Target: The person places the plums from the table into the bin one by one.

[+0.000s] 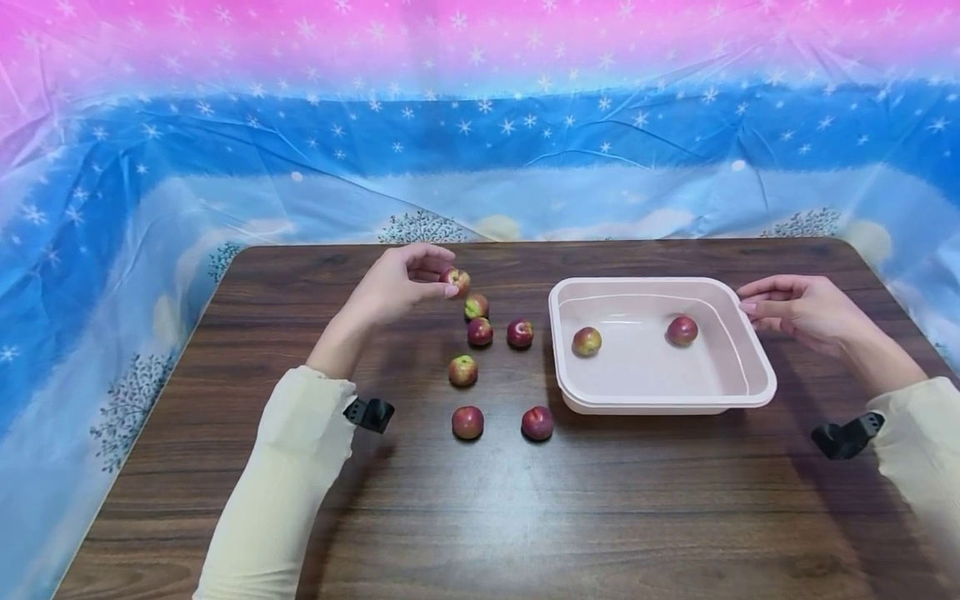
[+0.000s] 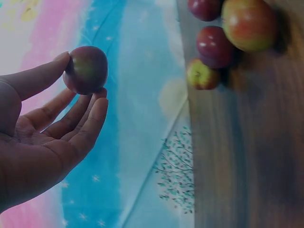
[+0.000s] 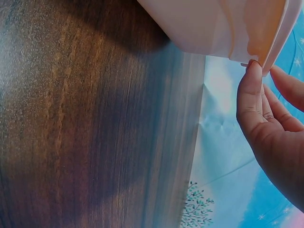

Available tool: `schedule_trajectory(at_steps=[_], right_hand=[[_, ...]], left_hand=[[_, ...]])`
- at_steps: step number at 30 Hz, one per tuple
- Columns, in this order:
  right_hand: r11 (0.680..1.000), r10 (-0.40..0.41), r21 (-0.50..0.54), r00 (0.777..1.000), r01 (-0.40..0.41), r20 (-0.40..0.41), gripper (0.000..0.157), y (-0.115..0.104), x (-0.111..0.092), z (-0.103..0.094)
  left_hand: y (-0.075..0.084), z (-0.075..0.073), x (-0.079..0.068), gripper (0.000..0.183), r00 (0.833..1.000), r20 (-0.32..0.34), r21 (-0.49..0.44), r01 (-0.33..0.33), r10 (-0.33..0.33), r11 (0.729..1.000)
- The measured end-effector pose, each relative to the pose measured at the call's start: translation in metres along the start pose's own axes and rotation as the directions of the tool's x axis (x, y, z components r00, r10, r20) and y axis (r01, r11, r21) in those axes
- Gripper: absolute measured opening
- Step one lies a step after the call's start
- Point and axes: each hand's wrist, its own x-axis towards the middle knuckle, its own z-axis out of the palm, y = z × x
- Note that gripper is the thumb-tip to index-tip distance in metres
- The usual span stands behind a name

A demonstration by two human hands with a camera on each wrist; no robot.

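My left hand (image 1: 393, 282) pinches a small red and yellow-green apple (image 2: 86, 70) between thumb and fingertips, near the far edge of the table. Just beside it lie a yellow-green apple (image 1: 476, 307) and a dark red apple (image 1: 480, 332). My right hand (image 1: 802, 310) grips the right rim of a pale pink plastic basin (image 1: 759, 375); in the right wrist view, thumb and fingers (image 3: 251, 92) close on its lip. Inside the basin, well apart, are a yellowish apple (image 1: 587, 341) on the left and a red apple (image 1: 682, 331) on the right.
More loose apples lie left of the basin: one red (image 1: 520, 333), one greenish (image 1: 462, 371), and two red ones, (image 1: 467, 422) nearer the left sleeve and the other by the basin's front corner. The brown wooden table (image 1: 465, 517) meets a snowflake-patterned cloth (image 1: 480, 125) behind.
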Motion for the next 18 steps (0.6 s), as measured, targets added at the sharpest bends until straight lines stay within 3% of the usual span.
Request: schedule_trajectory(at_steps=[7,12,18], right_hand=[[0.993,-0.027,0.115,0.998,0.021,0.054,0.022,0.002,0.0,-0.002],[0.993,-0.029,0.114,0.998,0.023,0.051,0.022,0.002,0.001,-0.001],[0.998,-0.004,-0.055,1.0,0.003,-0.021,0.021,0.001,0.0,0.001]], left_hand=[[0.019,0.001,0.003,0.04,0.998,-0.016,-0.014,-0.053,0.053,0.998],[0.029,0.004,0.004,0.038,0.997,-0.004,-0.004,-0.075,0.075,0.997],[0.039,0.009,0.006,0.04,0.995,-0.002,-0.008,-0.097,0.097,0.995]])
